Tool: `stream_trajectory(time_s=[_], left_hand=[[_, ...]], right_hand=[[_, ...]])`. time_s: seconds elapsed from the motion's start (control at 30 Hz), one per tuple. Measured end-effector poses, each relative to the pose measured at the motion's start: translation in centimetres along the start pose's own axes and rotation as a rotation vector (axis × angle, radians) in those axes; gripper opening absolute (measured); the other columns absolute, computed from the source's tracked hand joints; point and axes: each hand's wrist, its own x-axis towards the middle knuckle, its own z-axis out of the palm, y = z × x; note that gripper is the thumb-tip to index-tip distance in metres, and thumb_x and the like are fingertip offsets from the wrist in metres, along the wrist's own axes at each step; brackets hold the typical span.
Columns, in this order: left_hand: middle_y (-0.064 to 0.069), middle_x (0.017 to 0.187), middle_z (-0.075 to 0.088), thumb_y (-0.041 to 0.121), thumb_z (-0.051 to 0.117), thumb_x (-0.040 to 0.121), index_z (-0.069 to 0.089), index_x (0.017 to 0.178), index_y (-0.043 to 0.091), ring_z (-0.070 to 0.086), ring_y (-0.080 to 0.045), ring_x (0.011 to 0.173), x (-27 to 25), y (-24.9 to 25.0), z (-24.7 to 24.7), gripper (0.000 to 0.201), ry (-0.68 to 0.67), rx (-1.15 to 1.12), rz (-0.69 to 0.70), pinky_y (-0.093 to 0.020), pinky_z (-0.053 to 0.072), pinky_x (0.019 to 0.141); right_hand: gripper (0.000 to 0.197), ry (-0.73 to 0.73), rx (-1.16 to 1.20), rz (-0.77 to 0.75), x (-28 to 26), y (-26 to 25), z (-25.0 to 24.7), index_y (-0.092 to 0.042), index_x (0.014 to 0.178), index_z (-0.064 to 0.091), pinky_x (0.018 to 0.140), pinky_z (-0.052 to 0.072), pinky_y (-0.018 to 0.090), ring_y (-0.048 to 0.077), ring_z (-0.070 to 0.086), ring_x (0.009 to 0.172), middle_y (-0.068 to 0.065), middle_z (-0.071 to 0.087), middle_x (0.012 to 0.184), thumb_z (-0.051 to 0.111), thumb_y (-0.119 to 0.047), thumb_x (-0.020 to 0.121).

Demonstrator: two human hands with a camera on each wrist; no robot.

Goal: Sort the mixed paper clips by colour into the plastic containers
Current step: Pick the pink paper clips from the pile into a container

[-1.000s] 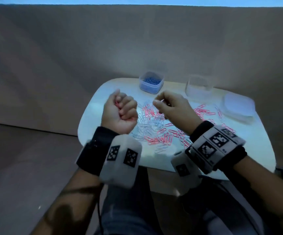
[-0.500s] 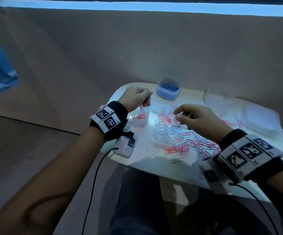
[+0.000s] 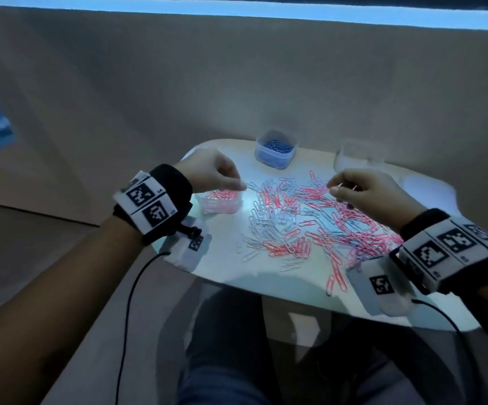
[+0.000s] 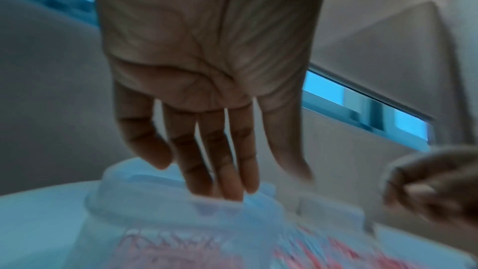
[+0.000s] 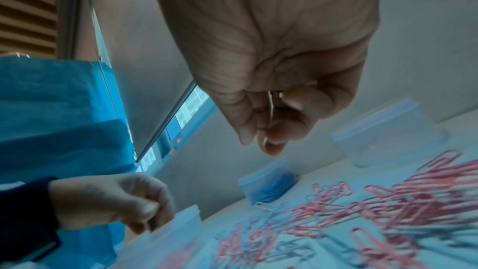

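Paper clips (image 3: 310, 220) heaped on table (image 3: 237, 273); left hand (image 3: 210, 173) fingers extended, loose; right hand (image 3: 362, 191) fingers pinching clip.

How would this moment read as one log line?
left hand: open over pink-clip container | right hand: pinching clips | pile: unsorted

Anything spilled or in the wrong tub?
Nothing stands out. The loose pink and white clips on the table are just the unsorted pile. The blue tub holds only blue clips, the pink tub only pink, and both sit upright.
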Motion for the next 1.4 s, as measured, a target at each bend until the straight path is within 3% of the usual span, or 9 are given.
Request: stream_trajectory(time_s=[0.13,0.33,0.53,0.7,0.87,0.93,1.13,1.3,1.4], left_hand=[[0.015,0.062,0.055,0.022,0.078,0.071,0.058,0.061,0.027,0.053,-0.012,0.069,-0.4,0.4,1.0,0.022,-0.033,0.220,-0.023,-0.021,0.038,0.066],[0.011,0.068,0.056,0.023,0.079,0.070,0.067,0.079,0.020,0.053,-0.013,0.075,-0.8,1.0,-0.2,0.015,-0.012,0.355,-0.112,-0.022,0.036,0.064],[0.001,0.084,0.061,0.016,0.081,0.068,0.068,0.093,0.009,0.056,-0.017,0.080,0.5,4.6,1.2,0.029,0.135,0.261,0.077,-0.032,0.048,0.078],[0.004,0.086,0.059,0.018,0.077,0.073,0.067,0.093,0.017,0.057,-0.018,0.087,1.5,7.1,3.2,0.022,0.028,0.284,0.066,-0.026,0.044,0.075],[-0.004,0.131,0.055,0.023,0.059,0.091,0.049,0.134,0.017,0.052,-0.020,0.118,3.0,9.1,6.3,0.045,-0.149,0.420,0.105,-0.030,0.042,0.093],[-0.006,0.136,0.051,0.023,0.050,0.095,0.041,0.141,0.017,0.049,-0.022,0.122,3.7,9.7,7.2,0.046,-0.234,0.575,0.114,-0.029,0.041,0.094],[-0.009,0.135,0.050,0.019,0.043,0.098,0.040,0.142,0.017,0.049,-0.025,0.121,4.1,9.5,6.8,0.044,-0.286,0.702,0.097,-0.029,0.041,0.095],[-0.004,0.133,0.055,0.016,0.049,0.095,0.055,0.131,0.020,0.054,-0.021,0.117,4.7,8.8,6.7,0.037,-0.179,0.461,0.041,-0.030,0.043,0.097],[-0.001,0.131,0.057,0.016,0.052,0.093,0.056,0.129,0.021,0.056,-0.019,0.115,5.0,8.8,6.7,0.036,-0.088,0.336,0.038,-0.029,0.044,0.094]], right_hand=[[0.022,-0.130,-0.247,0.026,0.7,0.8,-0.1,-0.009,0.109,0.065,0.080,0.040,0.025,0.021,0.056,0.089,0.009,0.064,0.098,0.058,-0.017,0.089],[0.042,-0.204,-0.529,-0.044,3.6,0.2,0.8,-0.011,0.127,0.055,0.094,0.039,0.029,0.024,0.053,0.115,0.010,0.055,0.128,0.062,-0.019,0.086],[0.041,-0.252,-0.657,-0.092,6.3,-0.4,2.1,-0.014,0.118,0.060,0.082,0.043,0.030,0.026,0.053,0.106,0.009,0.054,0.117,0.069,-0.023,0.079],[0.023,-0.270,-0.582,0.026,7.5,0.3,2.6,-0.008,0.097,0.067,0.070,0.044,0.025,0.024,0.059,0.090,0.009,0.066,0.099,0.073,-0.018,0.076],[0.023,-0.261,-0.488,0.060,7.1,0.9,2.3,-0.007,0.098,0.065,0.071,0.040,0.024,0.017,0.052,0.083,0.010,0.068,0.103,0.072,-0.015,0.078],[0.026,-0.245,-0.485,0.052,6.8,1.2,2.1,-0.007,0.100,0.064,0.071,0.040,0.024,0.017,0.051,0.084,0.009,0.066,0.104,0.072,-0.015,0.077],[0.023,-0.255,-0.475,0.061,6.9,1.8,1.5,-0.008,0.095,0.065,0.071,0.040,0.025,0.017,0.052,0.082,0.003,0.060,0.087,0.074,-0.015,0.075],[0.016,-0.272,-0.507,0.060,7.4,1.5,1.8,-0.015,0.078,0.061,0.067,0.044,0.027,0.020,0.055,0.078,0.004,0.062,0.082,0.073,-0.007,0.072],[0.028,-0.230,-0.533,0.040,7.6,1.5,2.0,-0.016,0.088,0.054,0.075,0.049,0.031,0.024,0.057,0.084,0.004,0.060,0.088,0.074,-0.011,0.069]])
